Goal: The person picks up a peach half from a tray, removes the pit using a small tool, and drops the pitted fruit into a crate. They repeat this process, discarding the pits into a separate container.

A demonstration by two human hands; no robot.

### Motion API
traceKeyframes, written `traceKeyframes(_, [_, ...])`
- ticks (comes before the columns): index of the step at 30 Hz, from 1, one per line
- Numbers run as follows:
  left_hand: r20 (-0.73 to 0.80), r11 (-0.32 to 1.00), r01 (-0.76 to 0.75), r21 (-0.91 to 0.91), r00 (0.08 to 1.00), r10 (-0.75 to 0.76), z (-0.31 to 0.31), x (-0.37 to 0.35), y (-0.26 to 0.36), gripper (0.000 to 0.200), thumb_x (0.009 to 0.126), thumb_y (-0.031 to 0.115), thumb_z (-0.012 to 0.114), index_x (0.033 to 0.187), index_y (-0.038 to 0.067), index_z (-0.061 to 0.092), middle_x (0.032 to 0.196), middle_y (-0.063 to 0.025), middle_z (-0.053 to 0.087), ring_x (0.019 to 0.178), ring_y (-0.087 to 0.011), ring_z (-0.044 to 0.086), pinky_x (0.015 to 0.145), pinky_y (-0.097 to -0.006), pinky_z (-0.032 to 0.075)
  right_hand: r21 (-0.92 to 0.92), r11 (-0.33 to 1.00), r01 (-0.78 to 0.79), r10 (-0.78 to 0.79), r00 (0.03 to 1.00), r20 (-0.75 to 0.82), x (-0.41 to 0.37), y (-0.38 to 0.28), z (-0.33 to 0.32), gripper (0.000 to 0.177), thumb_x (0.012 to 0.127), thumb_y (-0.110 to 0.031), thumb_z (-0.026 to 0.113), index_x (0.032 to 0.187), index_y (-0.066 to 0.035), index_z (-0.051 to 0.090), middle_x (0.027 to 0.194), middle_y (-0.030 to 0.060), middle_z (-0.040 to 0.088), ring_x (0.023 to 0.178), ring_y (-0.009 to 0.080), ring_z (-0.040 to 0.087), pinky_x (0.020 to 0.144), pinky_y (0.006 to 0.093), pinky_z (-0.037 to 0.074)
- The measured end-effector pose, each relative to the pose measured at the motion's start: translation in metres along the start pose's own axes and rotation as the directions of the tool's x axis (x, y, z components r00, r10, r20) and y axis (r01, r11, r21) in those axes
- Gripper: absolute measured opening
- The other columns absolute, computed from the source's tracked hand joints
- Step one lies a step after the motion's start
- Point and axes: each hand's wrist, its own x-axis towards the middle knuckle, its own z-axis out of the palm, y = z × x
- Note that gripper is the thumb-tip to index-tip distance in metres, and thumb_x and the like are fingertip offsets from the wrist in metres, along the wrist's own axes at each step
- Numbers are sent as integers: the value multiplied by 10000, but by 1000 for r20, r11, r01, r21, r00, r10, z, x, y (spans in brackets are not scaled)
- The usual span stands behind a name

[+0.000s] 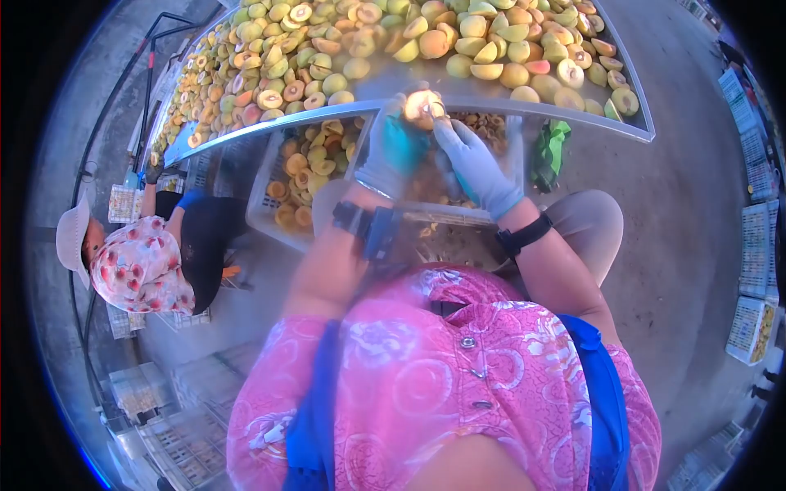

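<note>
My left hand [395,155], in a whitish glove with a teal palm, is closed around a peach half [424,109] at the table's near edge. The cut face of the fruit shows, with a brownish centre. My right hand [483,170], gloved alike, has its fingers pinched together against the right side of that half. Whatever its fingertips grip is hidden. Beyond both hands, many yellow-green and orange peach halves [473,49] lie heaped on a metal-rimmed table [286,117].
Below the table stand a crate [260,196] of peach halves and a crate [514,155] of brown bits. A green bag [550,154] hangs at right. Another person [139,258] sits at left by the table. Crates [753,245] line the far right; more crates [184,442] stand lower left.
</note>
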Motion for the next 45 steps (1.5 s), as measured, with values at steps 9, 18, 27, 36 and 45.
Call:
traceKeyframes(9, [-9, 990, -34, 140, 999, 35, -3, -1, -4, 412, 932, 272, 465, 1192, -34, 557, 1125, -195, 614, 1006, -300, 611, 918, -401, 512, -23, 998, -64, 65, 998, 13, -1, 0, 0, 340, 987, -400, 481, 1086, -89, 576, 690, -29, 490, 479, 57, 419, 411, 211, 345])
traceKeyframes(18, [-18, 945, -175, 276, 982, 188, 14, -16, -12, 345, 952, 306, 458, 1053, 1, 581, 1012, -162, 621, 963, -283, 622, 849, -411, 545, -117, 992, -49, 63, 991, 119, -13, -2, 2, 376, 1010, -413, 445, 1092, -64, 560, 685, -17, 488, 472, 73, 437, 389, 228, 347])
traceKeyframes(27, [-84, 910, -24, 413, 994, 64, 12, -13, 2, 582, 957, 576, 463, 880, 16, 601, 864, -154, 664, 729, -263, 659, 715, -377, 581, 158, 936, -314, 248, 908, 338, -13, 1, -5, 293, 998, -442, 476, 948, -157, 523, 617, -84, 367, 433, 28, 265, 380, 190, 186])
traceKeyframes(36, [14, 877, 43, 479, 998, -57, 12, -29, 12, 536, 978, 528, 459, 830, 28, 583, 825, -117, 622, 737, -203, 608, 689, -331, 524, 289, 772, -566, 287, 716, 636, -8, 13, -16, 319, 1012, -447, 443, 970, -139, 513, 565, -108, 304, 376, 16, 248, 326, 196, 163])
traceKeyframes(45, [-143, 980, 100, 172, 987, -76, 13, -38, 12, 526, 962, 547, 477, 913, 32, 575, 872, -122, 622, 762, -242, 614, 706, -355, 543, 487, 544, -683, 179, 662, 728, -11, 17, -3, 332, 1022, -431, 427, 996, -114, 522, 593, -76, 340, 381, 19, 283, 297, 215, 193])
